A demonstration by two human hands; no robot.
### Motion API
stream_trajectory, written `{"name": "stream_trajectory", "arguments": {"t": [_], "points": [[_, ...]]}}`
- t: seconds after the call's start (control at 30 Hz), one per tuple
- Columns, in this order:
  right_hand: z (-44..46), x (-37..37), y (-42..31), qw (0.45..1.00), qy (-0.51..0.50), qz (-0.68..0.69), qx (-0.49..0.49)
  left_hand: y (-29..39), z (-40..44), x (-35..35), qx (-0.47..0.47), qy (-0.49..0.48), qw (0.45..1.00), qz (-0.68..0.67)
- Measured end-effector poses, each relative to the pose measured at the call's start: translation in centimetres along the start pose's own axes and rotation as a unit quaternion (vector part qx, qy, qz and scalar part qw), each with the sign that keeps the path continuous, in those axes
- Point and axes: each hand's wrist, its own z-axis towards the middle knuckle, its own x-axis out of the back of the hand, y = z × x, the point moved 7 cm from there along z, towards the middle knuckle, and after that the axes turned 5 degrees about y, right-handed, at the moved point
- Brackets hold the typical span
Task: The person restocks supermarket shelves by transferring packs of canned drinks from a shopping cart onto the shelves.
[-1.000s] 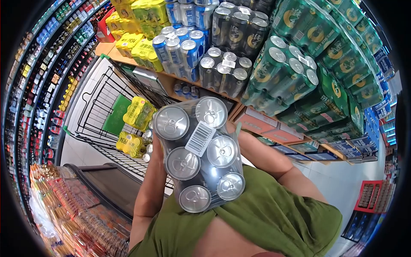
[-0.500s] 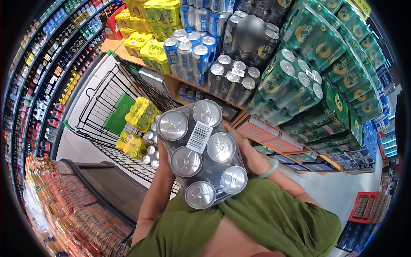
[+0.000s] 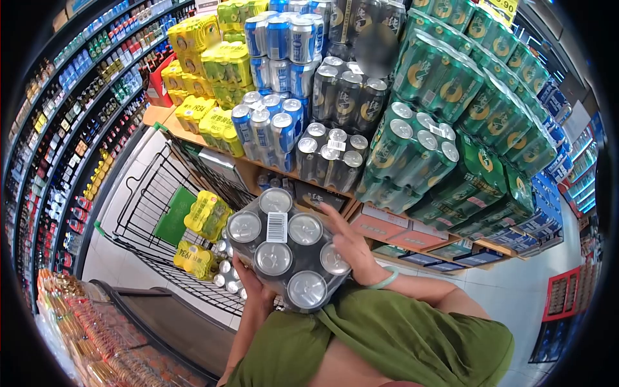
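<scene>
Display across the far side, wooden, stacked with canned drinks. Left to right along it: yellow packs, blue packs, dark packs, green packs. Shelves curve up the far left, loaded with bottles.

Cart, black wire, between shelves and display. In it, near the right side: an upper yellow pack, a lower yellow pack, and silver-topped cans beside them, partly hidden. Green panel at its middle.

Packets in rows, lower left; contents too blurred to read. Green top on the wearer.

Held pack: six dark cans in clear wrap, in front of the green top, well off the display, overlapping the cart's near right corner in view. Tilted, lids toward the wearer.

Right hand: laid along the pack's right side, fingers straightened, not curled round it. Left hand: grasping the pack low on its left side, fingertips partly hidden.

Pale bracelet on the right wrist. Barcode label, white, across the upper lids.
</scene>
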Motion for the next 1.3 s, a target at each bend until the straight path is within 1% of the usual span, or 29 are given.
{"name": "stream_trajectory", "arguments": {"t": [0.03, 0.07, 0.1, 0.13, 0.17, 0.2, 0.27, 0.33, 0.4, 0.47, 0.5, 0.53, 0.6, 0.63, 0.67, 0.73, 0.8, 0.83, 0.87, 0.93, 0.97, 1.0, 1.03, 1.07, 1.17, 1.3], "points": [[0.4, 0.5, 0.6, 0.999, 0.030, 0.028, -0.007, 0.0, 0.4, 0.3, -0.024, -0.016, 0.999, 0.015], [0.8, 1.0, 1.0, 0.997, 0.060, 0.056, -0.016, -0.3, 0.6, 0.6, -0.023, -0.016, 1.000, 0.014], [1.6, 0.8, 0.2, 0.996, 0.087, 0.024, -0.029, -0.3, 0.0, -0.9, -0.040, -0.030, 0.999, 0.014], [2.1, 1.1, 0.3, 0.995, 0.086, 0.029, 0.035, -0.3, -0.3, -1.9, -0.056, -0.042, 0.997, 0.015], [2.2, 1.7, 1.4, 0.990, 0.111, 0.087, -0.015, -0.4, 0.3, -1.9, -0.061, -0.045, 0.997, -0.016], [2.8, 2.0, 1.8, 0.978, 0.136, 0.143, -0.067, -0.2, 0.7, -1.5, -0.091, -0.022, 0.996, -0.002], [3.9, 2.9, 2.4, 0.956, 0.160, 0.216, -0.122, -0.9, 1.7, -2.1, -0.072, -0.060, 0.994, -0.056], [4.9, 3.1, 1.2, 0.937, 0.180, 0.261, -0.146, -0.9, 0.1, -5.0, -0.045, -0.067, 0.995, -0.064], [5.9, 3.7, 0.1, 0.933, 0.210, 0.244, -0.164, -0.9, -0.1, -6.2, -0.065, -0.089, 0.993, -0.053], [7.2, 5.4, 0.2, 0.933, 0.239, 0.219, -0.155, -1.0, 0.3, -7.7, -0.069, -0.132, 0.985, -0.090], [7.8, 6.2, 0.5, 0.930, 0.240, 0.228, -0.160, -1.0, 0.9, -8.0, -0.076, -0.147, 0.979, -0.120], [8.3, 6.5, -0.1, 0.932, 0.244, 0.222, -0.152, -0.8, 0.5, -8.8, -0.077, -0.149, 0.978, -0.127], [9.3, 6.6, -1.1, 0.937, 0.231, 0.219, -0.146, -0.3, -0.4, -10.1, -0.088, -0.126, 0.982, -0.107], [9.5, 6.7, -1.4, 0.938, 0.230, 0.215, -0.144, -0.3, -0.4, -10.5, -0.064, -0.157, 0.976, -0.135], [10.0, 6.5, -1.7, 0.940, 0.211, 0.228, -0.138, -0.1, -0.2, -10.8, -0.064, -0.160, 0.975, -0.139], [10.5, 6.4, -2.1, 0.943, 0.191, 0.238, -0.131, 0.2, -0.4, -11.6, -0.066, -0.209, 0.962, -0.162], [11.0, 7.0, -2.8, 0.948, 0.219, 0.205, -0.105, 0.3, -0.3, -11.9, -0.070, -0.209, 0.961, -0.165], [11.5, 7.2, -2.9, 0.952, 0.216, 0.201, -0.079, 0.3, 0.1, -11.8, -0.070, -0.205, 0.960, -0.179], [11.7, 7.3, -2.8, 0.954, 0.211, 0.200, -0.077, 0.3, 0.2, -11.8, -0.071, -0.201, 0.958, -0.192], [11.2, 7.7, -3.1, 0.950, 0.256, 0.158, -0.084, 0.2, -0.3, -12.2, -0.061, -0.219, 0.953, -0.199], [10.8, 7.2, -3.0, 0.949, 0.248, 0.174, -0.083, 0.1, -0.1, -11.8, -0.065, -0.188, 0.960, -0.198], [10.0, 6.3, -3.7, 0.951, 0.268, 0.140, -0.067, -0.1, 0.3, -11.4, -0.069, -0.159, 0.965, -0.195], [9.6, 5.7, -3.4, 0.949, 0.266, 0.152, -0.077, -0.2, 0.9, -10.8, -0.095, -0.159, 0.964, -0.189], [9.1, 5.3, -3.0, 0.946, 0.265, 0.165, -0.087, -0.6, 1.2, -10.5, -0.083, -0.185, 0.960, -0.193], [8.0, 5.0, -1.0, 0.938, 0.270, 0.196, -0.090, -2.0, 2.4, -8.8, -0.063, -0.155, 0.967, -0.192], [7.5, 5.6, -0.2, 0.954, 0.272, 0.077, -0.095, -3.8, 4.6, -7.5, -0.038, -0.130, 0.973, -0.186]]}}
